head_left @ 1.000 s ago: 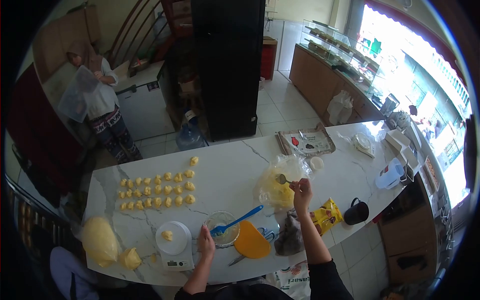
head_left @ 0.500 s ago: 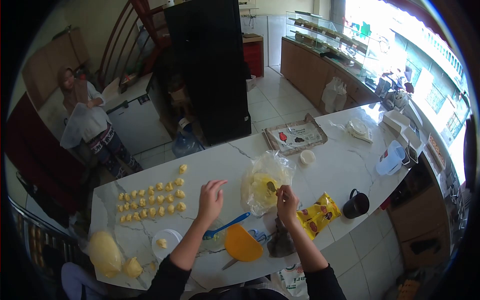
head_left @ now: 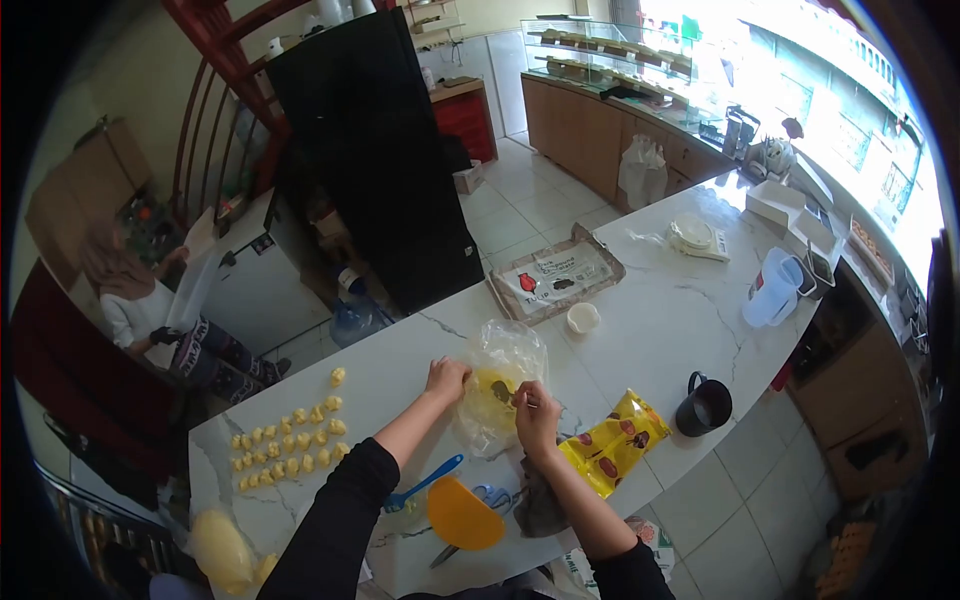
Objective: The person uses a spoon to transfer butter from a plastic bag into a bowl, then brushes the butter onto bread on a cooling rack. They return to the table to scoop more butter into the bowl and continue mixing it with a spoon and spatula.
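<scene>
A clear plastic bag with yellow contents lies crumpled on the marble-patterned table. My left hand is closed at the bag's left edge, its fingers pinching the plastic. In my right hand is a small spoon, its dark bowl over the yellow part of the bag. Below the hands lie a blue-handled utensil, an orange dough scraper and scissors. A dark cloth is under my right forearm, beside a yellow packet.
Rows of small yellow dough pieces sit at the left, near a bagged dough mass. A black mug, jug, scale, small white cup and brown-white package stand around. Another person is beyond the table.
My left hand has moved right from open air to the bag's edge and closed. My right hand still holds the spoon over the bag. The view has shifted; the other person has turned.
</scene>
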Demonstrator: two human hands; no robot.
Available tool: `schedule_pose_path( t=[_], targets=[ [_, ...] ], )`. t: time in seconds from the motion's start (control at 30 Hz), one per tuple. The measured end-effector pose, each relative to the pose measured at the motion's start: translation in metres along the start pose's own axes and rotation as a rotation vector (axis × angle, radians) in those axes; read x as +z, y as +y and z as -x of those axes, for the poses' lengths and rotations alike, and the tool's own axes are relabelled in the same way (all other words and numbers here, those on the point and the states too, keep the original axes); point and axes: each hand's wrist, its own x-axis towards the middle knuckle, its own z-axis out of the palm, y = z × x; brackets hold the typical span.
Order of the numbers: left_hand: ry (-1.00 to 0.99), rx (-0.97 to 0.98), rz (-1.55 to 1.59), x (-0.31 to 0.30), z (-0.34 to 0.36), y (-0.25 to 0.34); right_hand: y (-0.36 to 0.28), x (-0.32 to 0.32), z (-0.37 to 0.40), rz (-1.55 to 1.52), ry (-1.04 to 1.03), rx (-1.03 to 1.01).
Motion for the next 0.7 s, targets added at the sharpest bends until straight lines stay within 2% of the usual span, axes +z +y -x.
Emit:
schedule_pose_path(
  t=[0.07, 0.13, 0.17, 0.23, 0.3, 0.47, 0.63, 0.7],
  targets=[
    [0.047, 0.008, 0.097, 0.007, -0.002, -0.001, 0.001, 0.000, -0.001, 0.037, 0.010, -0.023],
    [0.096, 0.013, 0.194, 0.006, -0.002, 0.002, -0.001, 0.001, -0.003, -0.163, 0.144, 0.125],
    [0.162, 0.061, 0.271, 0.003, 0.001, 0.006, 0.003, 0.002, -0.005, -0.169, 0.146, 0.127],
    [0.228, 0.110, 0.345, -0.005, 0.005, 0.013, 0.010, -0.003, -0.013, -0.640, 0.221, 0.259],
    [0.300, 0.277, 0.405, -0.013, 0.008, 0.018, 0.010, -0.011, -0.017, -0.757, 0.256, 0.326],
    [0.320, 0.275, 0.382, -0.029, 0.015, 0.028, 0.020, -0.016, -0.017, -1.126, 0.315, 0.493],
    [0.440, 0.299, 0.398, -0.054, 0.026, 0.035, 0.021, -0.017, -0.009, -1.212, 0.363, 0.470],
    [0.491, 0.527, 0.322, -0.066, 0.029, 0.037, 0.019, -0.016, -0.008, -1.217, 0.377, 0.461]
  ],
)
